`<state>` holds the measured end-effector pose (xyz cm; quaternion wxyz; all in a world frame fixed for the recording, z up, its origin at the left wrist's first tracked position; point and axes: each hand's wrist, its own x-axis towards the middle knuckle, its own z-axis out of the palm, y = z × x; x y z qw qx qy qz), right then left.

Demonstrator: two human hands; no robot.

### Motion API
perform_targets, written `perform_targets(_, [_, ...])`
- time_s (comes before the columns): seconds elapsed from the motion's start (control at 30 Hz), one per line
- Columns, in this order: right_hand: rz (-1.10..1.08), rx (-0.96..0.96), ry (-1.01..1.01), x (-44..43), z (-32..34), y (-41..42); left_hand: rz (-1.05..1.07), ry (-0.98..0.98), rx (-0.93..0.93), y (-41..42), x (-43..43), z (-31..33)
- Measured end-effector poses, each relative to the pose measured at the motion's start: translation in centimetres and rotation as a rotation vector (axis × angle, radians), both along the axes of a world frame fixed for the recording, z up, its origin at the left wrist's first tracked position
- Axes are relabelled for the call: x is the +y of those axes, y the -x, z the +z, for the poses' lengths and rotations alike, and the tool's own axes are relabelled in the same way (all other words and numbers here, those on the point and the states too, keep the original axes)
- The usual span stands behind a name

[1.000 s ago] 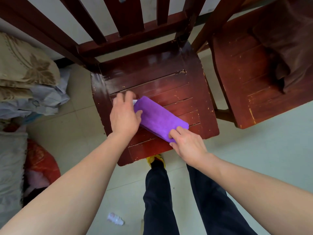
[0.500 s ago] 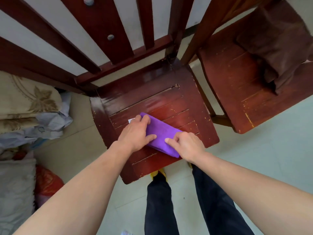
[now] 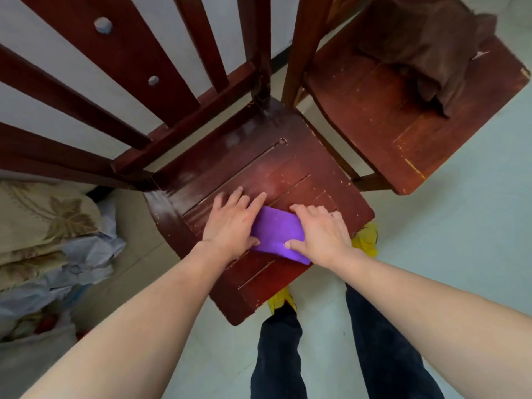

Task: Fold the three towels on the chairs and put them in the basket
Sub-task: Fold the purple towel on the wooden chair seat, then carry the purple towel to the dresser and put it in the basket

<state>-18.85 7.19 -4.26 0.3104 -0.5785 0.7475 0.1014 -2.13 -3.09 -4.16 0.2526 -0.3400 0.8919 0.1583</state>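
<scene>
Head view: the left hand (image 3: pixel 230 223) lies flat, fingers spread, pressing on the nine o'clock end of the folded purple towel (image 3: pixel 277 231), while the right hand (image 3: pixel 322 231) lies flat and open on its three o'clock end, thumb on the near edge. The towel rests as a small folded block on the seat of the near wooden chair (image 3: pixel 253 174), toward its six o'clock edge. At two o'clock a second wooden chair (image 3: pixel 388 125) carries a rumpled brown towel (image 3: pixel 426 50), and bundled bedding (image 3: pixel 49 226) lies on the floor at nine o'clock.
</scene>
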Motion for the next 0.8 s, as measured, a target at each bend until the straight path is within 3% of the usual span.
perform_targets(0.1, [0.031, 0.036, -0.081, 1.2, 1.4, -0.2, -0.082, -0.01, -0.036, 0.8, 0.6, 1.4])
perform_targets(0.4, [-0.13, -0.036, 0.126, 12.2, 12.7, 3.3, -0.236, -0.056, 0.099, 3.5, 8.2, 11.6])
perform_targets(0.5, [-0.232, 0.014, 0.17, 17.2, 17.7, 5.6, -0.352, -0.036, 0.08, 7.3, 11.5, 16.5])
perform_targets(0.67, [-0.415, 0.13, 0.257, 28.0, 24.7, 11.9, -0.643, 0.073, 0.233, 17.4, 18.7, 25.2])
perform_targets(0.8, [-0.502, 0.217, 0.349, 35.3, 27.7, 17.2, -0.811, 0.156, 0.335, 24.5, 23.7, 28.6])
